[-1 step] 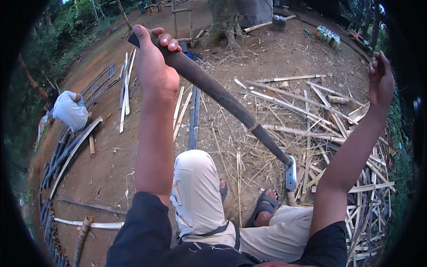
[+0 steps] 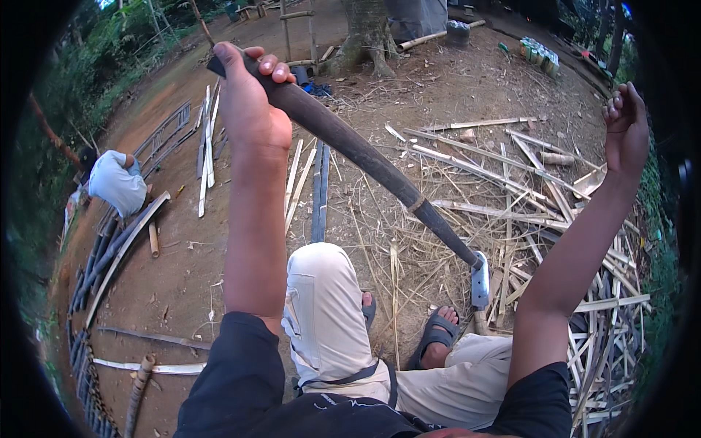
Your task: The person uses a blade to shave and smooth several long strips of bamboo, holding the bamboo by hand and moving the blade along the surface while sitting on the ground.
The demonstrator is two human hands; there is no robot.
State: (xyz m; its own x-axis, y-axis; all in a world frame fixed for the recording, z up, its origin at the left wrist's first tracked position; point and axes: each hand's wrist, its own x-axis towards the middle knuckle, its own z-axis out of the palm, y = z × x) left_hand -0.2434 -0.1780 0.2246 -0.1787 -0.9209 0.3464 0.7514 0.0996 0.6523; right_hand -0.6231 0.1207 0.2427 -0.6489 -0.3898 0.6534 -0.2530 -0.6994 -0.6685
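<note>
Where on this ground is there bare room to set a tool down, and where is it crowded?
Bare dirt lies between the person's left knee and the long bamboo slats; more open dirt lies beyond the split strips. Crowded: the strip litter on the right, around the blade.

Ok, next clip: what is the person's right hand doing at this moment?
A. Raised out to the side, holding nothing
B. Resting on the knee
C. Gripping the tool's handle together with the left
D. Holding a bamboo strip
A: the right hand is lifted out to the side, fingers loosely curled and holding nothing, while only the left hand grips the long dark-handled blade tool.
</note>
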